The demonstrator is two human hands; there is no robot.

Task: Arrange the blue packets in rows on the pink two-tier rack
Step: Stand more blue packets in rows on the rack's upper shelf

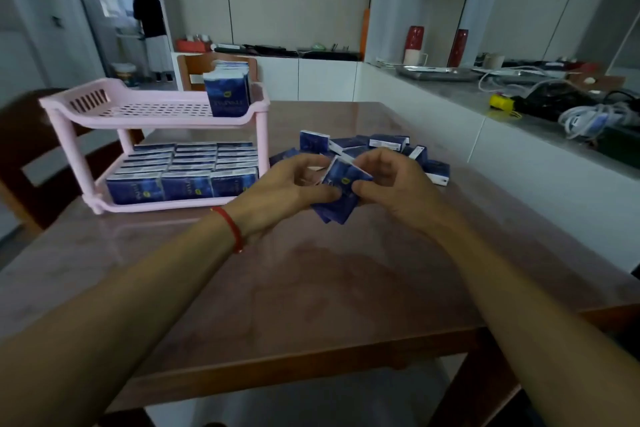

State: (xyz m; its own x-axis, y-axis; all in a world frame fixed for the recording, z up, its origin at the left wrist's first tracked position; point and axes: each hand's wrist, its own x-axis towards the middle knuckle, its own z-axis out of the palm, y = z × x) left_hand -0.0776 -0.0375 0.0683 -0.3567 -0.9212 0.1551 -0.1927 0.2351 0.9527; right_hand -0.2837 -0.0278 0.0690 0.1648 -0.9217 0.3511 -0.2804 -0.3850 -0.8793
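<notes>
The pink two-tier rack stands at the table's left. Its lower tier holds three rows of upright blue packets. One short row of blue packets stands at the right end of the upper tier. A loose pile of blue packets lies on the table to the rack's right. My left hand and my right hand meet in front of that pile. Together they grip a small bunch of blue packets just above the tabletop.
The glossy brown table has its front edge close to me. Wooden chairs stand at the left and behind the rack. A white counter with cables and tools runs along the right. A person stands far off at the back left.
</notes>
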